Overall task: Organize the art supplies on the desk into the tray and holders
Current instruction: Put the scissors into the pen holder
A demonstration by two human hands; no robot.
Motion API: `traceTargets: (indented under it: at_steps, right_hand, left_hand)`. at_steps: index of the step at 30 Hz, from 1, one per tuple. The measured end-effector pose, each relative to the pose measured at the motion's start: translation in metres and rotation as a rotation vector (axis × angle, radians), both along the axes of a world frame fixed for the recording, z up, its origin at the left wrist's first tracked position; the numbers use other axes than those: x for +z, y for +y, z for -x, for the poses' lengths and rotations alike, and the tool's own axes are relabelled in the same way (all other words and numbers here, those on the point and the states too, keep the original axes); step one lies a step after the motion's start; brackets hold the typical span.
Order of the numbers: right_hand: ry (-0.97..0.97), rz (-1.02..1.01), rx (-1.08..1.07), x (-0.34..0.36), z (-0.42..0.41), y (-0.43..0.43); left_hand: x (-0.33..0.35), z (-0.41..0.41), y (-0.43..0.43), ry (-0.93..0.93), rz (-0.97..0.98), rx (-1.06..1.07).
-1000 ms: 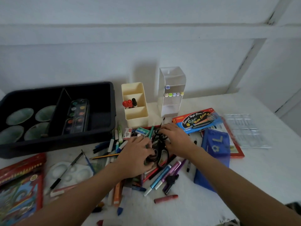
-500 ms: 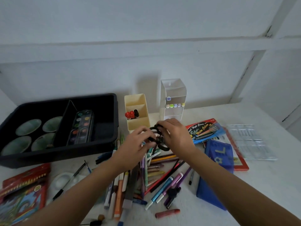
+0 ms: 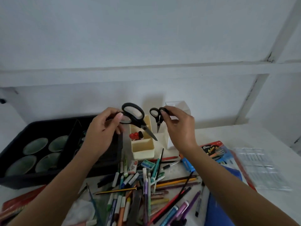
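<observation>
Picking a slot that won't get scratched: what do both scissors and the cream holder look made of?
The large scissors have matte black handles, likely plastic, and grey blades with a dull sheen, probably steel. The small scissors look the same. The cream holder has smooth, opaque walls, probably plastic.

- Two scissors aloft: large scissors [image 3: 144, 127], small scissors [image 3: 158, 119].
- Two hands: left hand [image 3: 101, 132], right hand [image 3: 180, 126].
- Four green bowls [image 3: 35, 145] in one black tray [image 3: 32, 180].
- Two holders: cream holder [image 3: 143, 152], clear holder [image 3: 177, 106].
</observation>
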State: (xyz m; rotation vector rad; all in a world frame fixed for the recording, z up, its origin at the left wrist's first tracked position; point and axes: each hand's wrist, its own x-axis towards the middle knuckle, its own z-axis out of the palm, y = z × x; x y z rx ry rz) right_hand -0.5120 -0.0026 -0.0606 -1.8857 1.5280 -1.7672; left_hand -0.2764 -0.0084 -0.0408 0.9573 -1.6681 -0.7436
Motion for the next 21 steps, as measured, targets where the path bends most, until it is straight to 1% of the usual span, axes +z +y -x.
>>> traceTargets:
  at_steps: [5, 8, 11, 13, 16, 19, 21]
  right_hand:
    - [-0.070, 0.009, -0.006, 0.008, -0.013, -0.038]
    - [-0.041, -0.004, 0.000, 0.004, -0.022, -0.062]
    - [-0.001, -0.050, 0.012, -0.001, -0.029, -0.085]
    - [0.045, -0.080, 0.015, -0.006, -0.033, -0.097]
    - [0.114, -0.134, 0.041, -0.014, -0.040, -0.109]
    - [0.175, -0.182, 0.130, -0.024, -0.046, -0.119]
    - [0.252, -0.257, 0.213, -0.031, -0.049, -0.126]
  left_hand:
    - [0.009, -0.013, -0.042, 0.119, 0.020, 0.116]
    - [-0.008, -0.014, -0.067, 0.176, -0.041, 0.194]
    - [-0.030, -0.013, -0.089, 0.188, -0.103, 0.243]
    - [-0.044, -0.014, -0.102, 0.156, -0.138, 0.251]
    - [-0.059, -0.014, -0.113, 0.059, -0.183, 0.266]
    - [-0.064, -0.013, -0.122, -0.021, -0.220, 0.297]
    - [-0.064, -0.014, -0.128, -0.087, -0.249, 0.296]
